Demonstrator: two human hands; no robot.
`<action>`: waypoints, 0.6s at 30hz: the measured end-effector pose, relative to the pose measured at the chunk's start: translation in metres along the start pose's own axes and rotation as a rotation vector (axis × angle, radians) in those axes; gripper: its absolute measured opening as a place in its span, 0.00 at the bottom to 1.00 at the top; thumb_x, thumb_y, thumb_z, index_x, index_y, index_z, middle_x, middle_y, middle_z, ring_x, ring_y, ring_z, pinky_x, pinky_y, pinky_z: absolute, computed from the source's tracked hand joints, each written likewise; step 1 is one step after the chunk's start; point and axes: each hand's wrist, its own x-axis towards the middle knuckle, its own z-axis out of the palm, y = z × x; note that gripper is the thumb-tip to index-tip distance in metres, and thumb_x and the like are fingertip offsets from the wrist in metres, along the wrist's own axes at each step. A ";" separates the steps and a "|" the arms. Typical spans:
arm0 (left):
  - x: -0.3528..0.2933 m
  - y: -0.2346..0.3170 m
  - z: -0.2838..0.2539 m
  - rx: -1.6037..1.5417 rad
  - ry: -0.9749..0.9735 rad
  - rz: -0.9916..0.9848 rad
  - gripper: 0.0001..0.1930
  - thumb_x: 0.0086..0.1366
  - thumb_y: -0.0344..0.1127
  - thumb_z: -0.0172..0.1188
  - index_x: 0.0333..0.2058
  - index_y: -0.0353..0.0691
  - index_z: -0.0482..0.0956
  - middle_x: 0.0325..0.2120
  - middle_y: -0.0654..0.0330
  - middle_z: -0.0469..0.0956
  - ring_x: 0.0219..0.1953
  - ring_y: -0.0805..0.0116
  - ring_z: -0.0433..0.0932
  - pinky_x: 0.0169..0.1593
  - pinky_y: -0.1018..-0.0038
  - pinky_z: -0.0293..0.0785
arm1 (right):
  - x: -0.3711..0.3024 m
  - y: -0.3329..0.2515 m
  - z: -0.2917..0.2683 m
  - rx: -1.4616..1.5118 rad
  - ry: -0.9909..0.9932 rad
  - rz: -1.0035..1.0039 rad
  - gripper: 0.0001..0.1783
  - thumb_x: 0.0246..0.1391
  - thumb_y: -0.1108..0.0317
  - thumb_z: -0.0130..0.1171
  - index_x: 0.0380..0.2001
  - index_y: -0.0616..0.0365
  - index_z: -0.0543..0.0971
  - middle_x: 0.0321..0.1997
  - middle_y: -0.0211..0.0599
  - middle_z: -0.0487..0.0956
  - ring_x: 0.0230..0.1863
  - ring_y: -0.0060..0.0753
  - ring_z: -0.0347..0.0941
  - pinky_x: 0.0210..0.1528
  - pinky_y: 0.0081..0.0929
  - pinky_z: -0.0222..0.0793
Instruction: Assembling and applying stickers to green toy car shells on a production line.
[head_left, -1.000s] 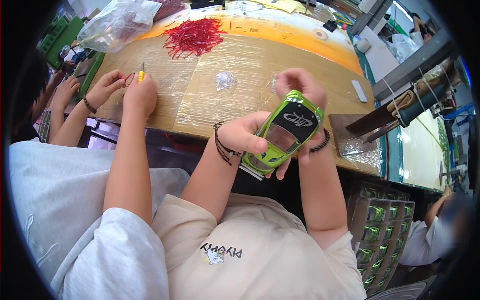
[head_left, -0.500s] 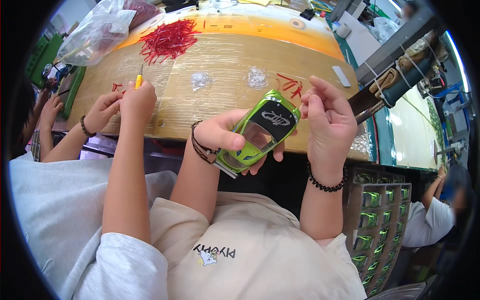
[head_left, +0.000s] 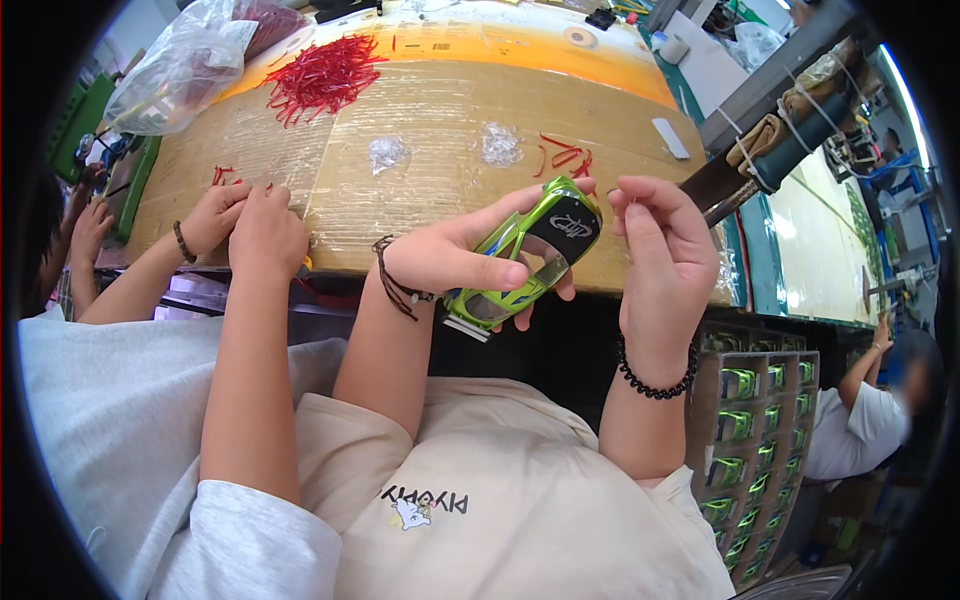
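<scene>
My left hand (head_left: 455, 258) is wrapped around a shiny green toy car body shell (head_left: 543, 258) with a black end panel and clear windows. The shell is tilted, its black end pointing up and to the right. Just right of that end, my right hand (head_left: 668, 245) is raised, thumb and fingertips pinched together. Whatever sits in the pinch is too small to make out. On the table behind the shell lie loose red strips (head_left: 568, 157) and two small heaps of tiny clear pieces, one left (head_left: 387, 154) and one right (head_left: 501, 146).
A cardboard-covered table (head_left: 430, 215) spans the front. At its back left are a red strip pile (head_left: 325, 80) and a plastic bag (head_left: 180, 75). A co-worker's hands (head_left: 268, 235) work at left. A divided box of green shells (head_left: 735, 420) stands low right, below a metal post (head_left: 745, 165).
My right fingertips have closed into a pinch, a little lower. The shell has turned slightly in my left hand, whose index finger now stretches along its far side. The co-worker's yellow-handled blade has dropped nearer.
</scene>
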 end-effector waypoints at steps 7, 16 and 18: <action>0.003 0.004 0.002 0.109 0.005 -0.115 0.52 0.58 0.38 0.68 0.72 0.42 0.40 0.46 0.40 0.74 0.38 0.58 0.81 0.35 0.70 0.81 | 0.001 0.004 -0.001 0.043 0.083 -0.002 0.11 0.57 0.79 0.61 0.45 0.65 0.79 0.40 0.35 0.81 0.41 0.22 0.76 0.45 0.16 0.72; -0.001 0.005 0.007 0.172 0.125 -0.198 0.47 0.58 0.38 0.69 0.70 0.40 0.48 0.45 0.41 0.78 0.32 0.64 0.81 0.34 0.73 0.78 | -0.002 -0.005 -0.009 -0.237 -0.087 0.035 0.07 0.52 0.84 0.64 0.35 0.65 0.83 0.41 0.35 0.81 0.38 0.23 0.78 0.42 0.17 0.74; 0.001 0.002 0.008 0.209 0.139 -0.228 0.47 0.59 0.38 0.69 0.70 0.40 0.49 0.44 0.41 0.78 0.32 0.65 0.81 0.35 0.74 0.78 | -0.002 -0.006 -0.011 -0.257 -0.127 0.004 0.07 0.51 0.85 0.64 0.33 0.65 0.84 0.41 0.35 0.81 0.38 0.22 0.77 0.42 0.17 0.74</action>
